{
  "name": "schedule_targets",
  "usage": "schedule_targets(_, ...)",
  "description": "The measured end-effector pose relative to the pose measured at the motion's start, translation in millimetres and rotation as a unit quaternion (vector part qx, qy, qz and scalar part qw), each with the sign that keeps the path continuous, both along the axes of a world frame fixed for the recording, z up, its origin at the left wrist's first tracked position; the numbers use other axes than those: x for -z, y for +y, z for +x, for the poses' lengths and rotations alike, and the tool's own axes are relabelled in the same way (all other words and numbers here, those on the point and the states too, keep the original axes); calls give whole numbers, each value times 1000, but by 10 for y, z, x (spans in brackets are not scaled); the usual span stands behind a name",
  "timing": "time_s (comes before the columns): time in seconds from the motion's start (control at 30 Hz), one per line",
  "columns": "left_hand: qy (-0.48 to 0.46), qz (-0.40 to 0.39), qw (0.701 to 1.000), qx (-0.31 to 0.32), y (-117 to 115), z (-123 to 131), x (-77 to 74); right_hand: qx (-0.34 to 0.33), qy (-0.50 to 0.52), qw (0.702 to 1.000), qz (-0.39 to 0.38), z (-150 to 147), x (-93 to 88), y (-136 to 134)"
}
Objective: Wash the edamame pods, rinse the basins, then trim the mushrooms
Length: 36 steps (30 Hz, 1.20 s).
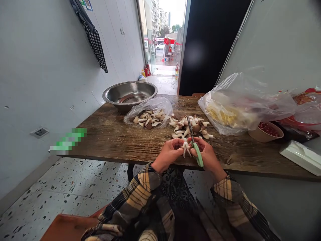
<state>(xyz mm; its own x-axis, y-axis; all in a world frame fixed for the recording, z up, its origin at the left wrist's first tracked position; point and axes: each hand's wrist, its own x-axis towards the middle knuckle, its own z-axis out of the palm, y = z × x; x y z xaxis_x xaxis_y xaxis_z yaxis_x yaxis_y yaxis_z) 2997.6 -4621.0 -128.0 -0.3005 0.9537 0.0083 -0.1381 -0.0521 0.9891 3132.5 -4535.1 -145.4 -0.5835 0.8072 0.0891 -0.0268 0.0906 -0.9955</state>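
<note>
Between my two hands is a pale mushroom piece (pixel 186 149), split into strands at its lower end. My left hand (pixel 171 151) pinches it from the left. My right hand (pixel 206 154) holds green-handled scissors (pixel 196 152), their blades pointing away over the table, and its fingertips also reach the mushroom piece. Just beyond my hands lies a loose pile of brown-and-white mushrooms (pixel 179 125). To its left, a clear plastic bag (pixel 164 104) lies open with more mushroom pieces (pixel 148 117) in it.
A wide steel basin (pixel 106 97) stands at the table's far left. On the right are a clear bag with yellow food (pixel 222 113), a bowl of red bits (pixel 258 134) and a white tissue pack (pixel 301 155). The wooden table's (pixel 112 140) near edge runs below my wrists.
</note>
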Motion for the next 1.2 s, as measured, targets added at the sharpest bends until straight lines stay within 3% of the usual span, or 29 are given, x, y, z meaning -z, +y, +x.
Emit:
schedule_targets(0.2, 12, 6, 999, -51, -9, -177, 9, -5, 19, 997, -78, 79, 8, 67)
schedule_targets(0.4, -48, 4, 998, 41, 10, -8, 8, 4, 36, 996, -76, 7, 31, -3)
schedule_targets(0.5, -36, 17, 999, 20, 42, -40, 15, 8, 22, 999, -46, 42, 74, 22)
schedule_targets(0.57, 13, 29, 999, -27, 89, -210, -7, 30, 17, 999, -23, 97, 115, 75)
schedule_targets(0.67, 137, 38, 981, -130, 213, -677, -88, 63, 18, 998, -15, 184, 182, 161)
schedule_targets(0.8, 298, 7, 916, -268, 425, -1390, -219, 97, 33, 995, -17, 241, 263, 226)
schedule_targets(0.9, 416, -3, 858, -302, 512, -1631, -255, 113, 51, 992, -16, 244, 327, 246)
schedule_targets(1.0, 470, 8, 845, -253, 515, -1487, -186, 114, 60, 991, -20, 243, 389, 259)
schedule_targets(1.13, 490, 21, 866, -101, 493, -1004, 13, 116, 57, 991, -28, 251, 399, 248)
schedule_targets(1.2, 515, 24, 856, -35, 495, -805, 102, 116, 48, 992, -21, 253, 368, 231)
